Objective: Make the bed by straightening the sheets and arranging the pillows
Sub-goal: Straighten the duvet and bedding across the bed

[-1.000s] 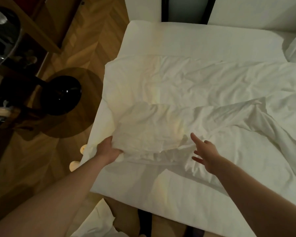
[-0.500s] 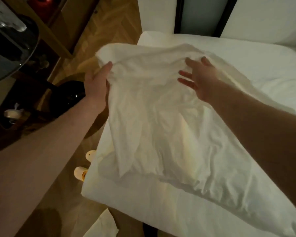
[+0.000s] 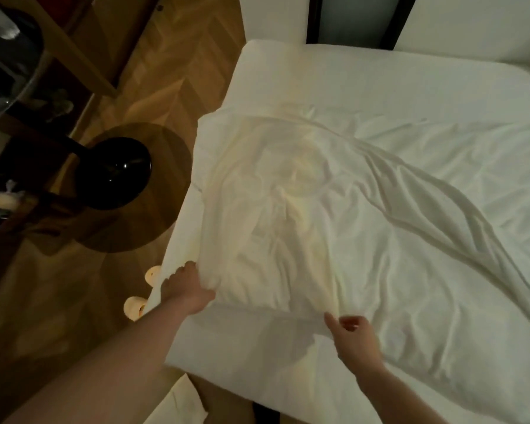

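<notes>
I am spreading the sheet [image 3: 334,228] flat over the mattress [image 3: 288,75]. My left hand [image 3: 185,287] grips its near corner at the bed's edge; my right hand [image 3: 354,338] pinches the hem further along. Next, I judge, pull both evenly toward me to smooth the creases.

Half a second ago the white sheet [image 3: 303,215] was held up in the air over the bed's far corner; now it lies spread across the mattress [image 3: 380,75], rumpled. The left hand [image 3: 187,289] has come down to the near left edge, gripping the sheet's corner. The right hand [image 3: 354,336] has dropped to the near hem, fingers curled at the cloth.
</notes>
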`<state>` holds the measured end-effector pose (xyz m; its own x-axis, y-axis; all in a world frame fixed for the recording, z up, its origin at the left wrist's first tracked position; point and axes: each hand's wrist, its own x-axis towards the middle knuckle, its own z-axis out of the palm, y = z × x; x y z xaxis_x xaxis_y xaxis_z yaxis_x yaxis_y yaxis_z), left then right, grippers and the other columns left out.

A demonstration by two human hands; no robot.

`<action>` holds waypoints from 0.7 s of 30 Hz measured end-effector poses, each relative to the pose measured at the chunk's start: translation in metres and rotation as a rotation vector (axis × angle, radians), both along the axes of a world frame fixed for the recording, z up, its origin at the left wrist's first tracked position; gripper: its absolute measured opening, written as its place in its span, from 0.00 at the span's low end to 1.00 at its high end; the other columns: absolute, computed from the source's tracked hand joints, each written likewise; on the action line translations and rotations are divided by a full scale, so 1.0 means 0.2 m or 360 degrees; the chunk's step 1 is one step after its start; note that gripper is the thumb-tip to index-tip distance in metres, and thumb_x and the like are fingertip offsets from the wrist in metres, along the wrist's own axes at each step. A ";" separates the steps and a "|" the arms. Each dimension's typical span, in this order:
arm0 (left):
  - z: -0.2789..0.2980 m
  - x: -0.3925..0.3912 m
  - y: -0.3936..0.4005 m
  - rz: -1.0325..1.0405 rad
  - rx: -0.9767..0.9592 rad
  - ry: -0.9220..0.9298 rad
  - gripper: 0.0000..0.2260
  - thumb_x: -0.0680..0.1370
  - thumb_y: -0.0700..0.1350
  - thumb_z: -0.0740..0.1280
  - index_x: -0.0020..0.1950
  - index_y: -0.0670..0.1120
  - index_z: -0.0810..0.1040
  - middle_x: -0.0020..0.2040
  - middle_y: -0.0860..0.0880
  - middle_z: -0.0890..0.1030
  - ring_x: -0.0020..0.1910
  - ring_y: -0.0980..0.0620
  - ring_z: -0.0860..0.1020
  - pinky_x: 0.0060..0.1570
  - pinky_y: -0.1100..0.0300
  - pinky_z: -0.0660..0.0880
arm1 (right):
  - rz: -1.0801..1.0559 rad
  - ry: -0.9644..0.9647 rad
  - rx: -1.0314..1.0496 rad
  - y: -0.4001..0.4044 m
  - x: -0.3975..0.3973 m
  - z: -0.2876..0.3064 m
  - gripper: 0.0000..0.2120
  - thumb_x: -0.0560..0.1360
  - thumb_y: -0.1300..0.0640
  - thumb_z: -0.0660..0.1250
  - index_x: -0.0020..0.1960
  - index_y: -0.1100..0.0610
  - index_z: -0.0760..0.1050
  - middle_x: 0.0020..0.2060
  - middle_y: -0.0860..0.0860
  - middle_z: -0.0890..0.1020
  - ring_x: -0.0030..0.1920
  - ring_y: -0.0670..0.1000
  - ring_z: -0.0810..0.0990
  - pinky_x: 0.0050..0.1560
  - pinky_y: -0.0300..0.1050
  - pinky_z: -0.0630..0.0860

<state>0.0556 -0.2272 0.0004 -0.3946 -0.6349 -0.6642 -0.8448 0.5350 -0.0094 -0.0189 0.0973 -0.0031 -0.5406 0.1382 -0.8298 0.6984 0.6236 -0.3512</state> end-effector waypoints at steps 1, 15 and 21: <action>0.00 0.03 0.00 -0.0005 -0.0150 0.0070 0.25 0.75 0.63 0.70 0.64 0.49 0.73 0.62 0.46 0.80 0.60 0.41 0.79 0.61 0.45 0.76 | -0.0242 -0.0199 -0.0029 0.02 0.05 -0.01 0.30 0.71 0.36 0.75 0.55 0.63 0.76 0.47 0.53 0.82 0.47 0.55 0.82 0.53 0.59 0.83; 0.15 0.24 -0.39 0.1340 0.0281 0.0482 0.19 0.70 0.45 0.66 0.59 0.41 0.75 0.62 0.37 0.76 0.60 0.31 0.74 0.60 0.40 0.74 | -0.1096 0.0229 0.0007 0.32 0.19 0.10 0.13 0.73 0.66 0.68 0.40 0.58 0.64 0.35 0.58 0.73 0.34 0.56 0.73 0.40 0.52 0.73; 0.08 0.22 -0.15 0.0450 0.0010 -0.0145 0.25 0.79 0.48 0.67 0.73 0.40 0.68 0.68 0.37 0.74 0.63 0.34 0.75 0.59 0.44 0.76 | -0.0681 -0.0237 0.0041 0.40 0.32 0.04 0.16 0.78 0.53 0.71 0.57 0.61 0.70 0.52 0.59 0.80 0.47 0.58 0.84 0.40 0.54 0.84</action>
